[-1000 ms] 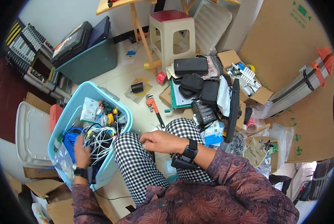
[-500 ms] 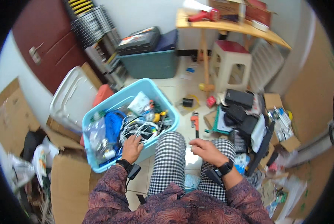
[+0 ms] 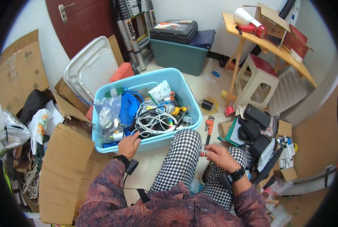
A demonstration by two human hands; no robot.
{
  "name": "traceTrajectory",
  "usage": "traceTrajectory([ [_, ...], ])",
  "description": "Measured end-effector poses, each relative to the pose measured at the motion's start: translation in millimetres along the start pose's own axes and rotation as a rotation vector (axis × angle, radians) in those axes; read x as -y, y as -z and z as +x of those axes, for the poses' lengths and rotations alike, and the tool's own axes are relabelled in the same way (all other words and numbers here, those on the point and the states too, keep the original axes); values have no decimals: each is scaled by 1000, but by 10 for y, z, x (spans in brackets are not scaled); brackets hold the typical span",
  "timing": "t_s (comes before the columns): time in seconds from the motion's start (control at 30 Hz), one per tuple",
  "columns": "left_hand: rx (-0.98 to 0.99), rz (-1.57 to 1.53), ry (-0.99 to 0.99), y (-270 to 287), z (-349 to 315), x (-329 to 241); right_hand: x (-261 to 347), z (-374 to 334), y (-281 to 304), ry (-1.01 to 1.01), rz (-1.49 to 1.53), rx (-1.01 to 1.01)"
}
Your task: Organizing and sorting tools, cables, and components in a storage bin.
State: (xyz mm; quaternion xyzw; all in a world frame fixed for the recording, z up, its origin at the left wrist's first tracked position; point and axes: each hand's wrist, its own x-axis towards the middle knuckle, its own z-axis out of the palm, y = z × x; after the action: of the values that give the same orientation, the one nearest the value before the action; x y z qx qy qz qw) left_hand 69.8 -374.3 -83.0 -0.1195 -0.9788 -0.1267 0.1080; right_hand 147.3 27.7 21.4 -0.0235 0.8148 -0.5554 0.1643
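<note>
At the near rim of a light blue plastic tub (image 3: 153, 142), my left hand (image 3: 129, 146) has its fingers apart, holding nothing, with the fingertips over the edge. The tub contains a coiled white cable (image 3: 152, 126), a bundle of blue cable (image 3: 132, 104), clear plastic bags (image 3: 109, 109) and a white packet (image 3: 160, 91). Above my right knee, my right hand (image 3: 223, 158) pinches a small clear and red object (image 3: 202, 151) between thumb and fingers; its kind is too small to tell. An orange pipe wrench (image 3: 209, 126) lies on the floor just beyond it.
Black cases (image 3: 256, 115) and boxes are piled at the right. Cardboard (image 3: 65, 170) and bags crowd the left side. Behind stand a white lid (image 3: 91, 66), a teal bin (image 3: 180, 56), a stool (image 3: 257, 79) and a wooden table (image 3: 274, 47) with a megaphone (image 3: 249, 23).
The view has swung, shifting most of the room rightward in the picture. My left hand has drawn back from the cables to the tub's rim. The small object in my right hand now shows.
</note>
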Motion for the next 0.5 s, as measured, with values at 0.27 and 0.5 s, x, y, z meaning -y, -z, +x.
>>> traceTrajectory([
  [0.27,80,8,56,66,33,-59,83,491,241,18,-233,114],
  [0.5,141,-60,-27,113,-50,-50,-361,1182,-57,374,-841,-92],
])
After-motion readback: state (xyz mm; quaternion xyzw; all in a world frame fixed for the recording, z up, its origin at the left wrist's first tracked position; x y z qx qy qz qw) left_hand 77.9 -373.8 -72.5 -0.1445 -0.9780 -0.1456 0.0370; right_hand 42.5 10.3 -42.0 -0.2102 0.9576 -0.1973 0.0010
